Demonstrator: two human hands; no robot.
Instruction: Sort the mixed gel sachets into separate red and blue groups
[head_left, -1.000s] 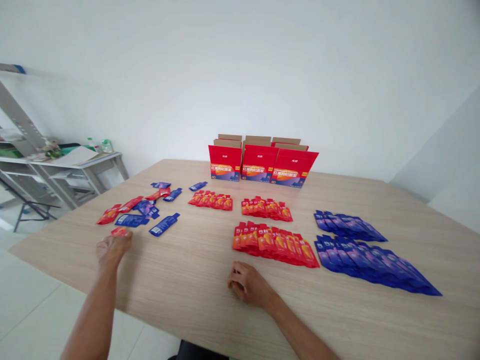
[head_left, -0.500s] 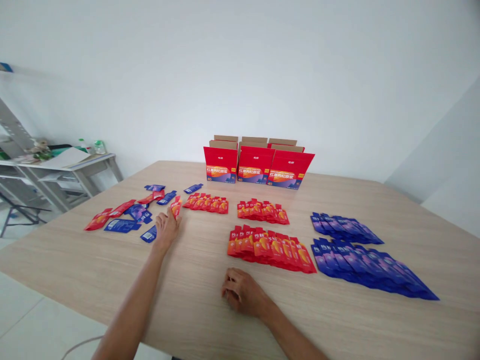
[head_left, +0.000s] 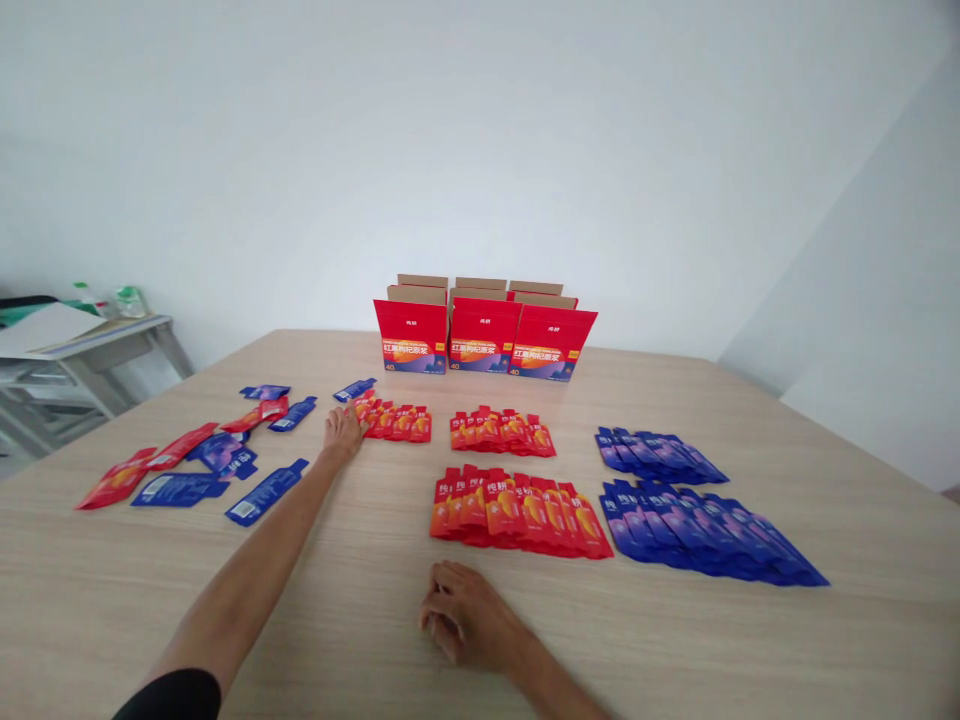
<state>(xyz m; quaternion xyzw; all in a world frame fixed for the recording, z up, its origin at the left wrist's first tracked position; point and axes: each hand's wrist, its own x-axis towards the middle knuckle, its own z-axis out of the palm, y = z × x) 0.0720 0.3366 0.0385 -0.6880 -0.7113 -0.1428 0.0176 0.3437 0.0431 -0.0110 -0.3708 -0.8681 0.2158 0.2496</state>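
Observation:
My left hand (head_left: 345, 432) pinches a red sachet (head_left: 364, 402) at the left end of a short overlapping row of red sachets (head_left: 405, 422). The fingers partly cover that sachet. My right hand (head_left: 466, 615) rests on the table with its fingers curled closed, and nothing shows in it. Just beyond it lies a longer fanned row of red sachets (head_left: 521, 512), with another red row (head_left: 501, 432) behind. Left of my left forearm, loose sachets lie scattered, among them a blue sachet (head_left: 266, 492) and a red sachet (head_left: 118, 478).
Red cartons (head_left: 484, 340) with raised flaps stand in a cluster at the back of the wooden table (head_left: 360, 600). On the right lie two fanned rows of blue sachets, a shorter one (head_left: 660, 455) behind a longer one (head_left: 709, 530). A side table (head_left: 97, 340) stands far left.
My left hand has carried the red sachet to the left end of the short red row. My right hand keeps its curled pose. The whole view has shifted rightward.

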